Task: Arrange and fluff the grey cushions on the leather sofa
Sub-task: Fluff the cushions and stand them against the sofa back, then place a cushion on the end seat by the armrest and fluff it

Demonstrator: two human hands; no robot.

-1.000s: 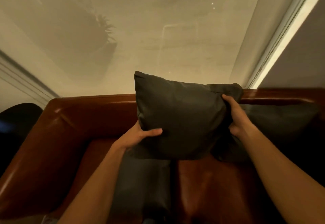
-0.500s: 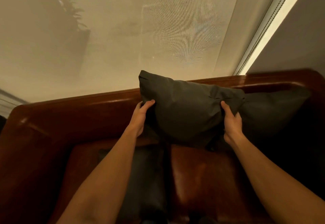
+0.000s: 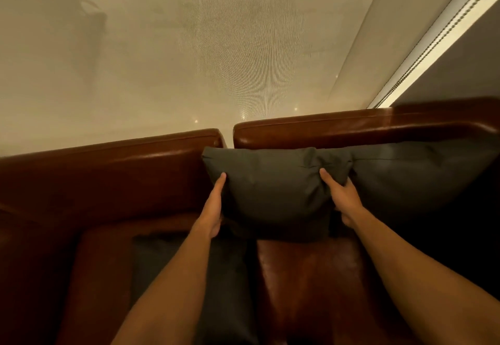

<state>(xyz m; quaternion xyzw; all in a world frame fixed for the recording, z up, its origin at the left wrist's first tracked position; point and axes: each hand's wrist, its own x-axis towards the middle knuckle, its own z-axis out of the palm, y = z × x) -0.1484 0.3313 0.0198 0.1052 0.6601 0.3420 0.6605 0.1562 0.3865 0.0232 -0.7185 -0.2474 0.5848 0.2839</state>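
Note:
A dark grey cushion [image 3: 273, 190] stands upright against the backrest of the brown leather sofa [image 3: 135, 166], in the middle of the view. My left hand [image 3: 215, 209] lies flat along its left edge with the fingers straight. My right hand [image 3: 342, 195] grips its right edge, bunching the fabric. A second grey cushion [image 3: 416, 176] leans on the backrest just to the right, touching the first. A third grey cushion [image 3: 167, 263] lies flat on the seat, partly under my left forearm.
Behind the sofa hangs a pale mesh window blind [image 3: 216, 46] with a bead chain [image 3: 427, 46] at the right. The backrest has a gap [image 3: 229, 139] between two sections. Bare leather seat [image 3: 311, 277] shows below the held cushion.
The cushion has come down from the air and now rests on the seat against the backrest. My left hand slid from its lower corner to its left edge. My head moved right.

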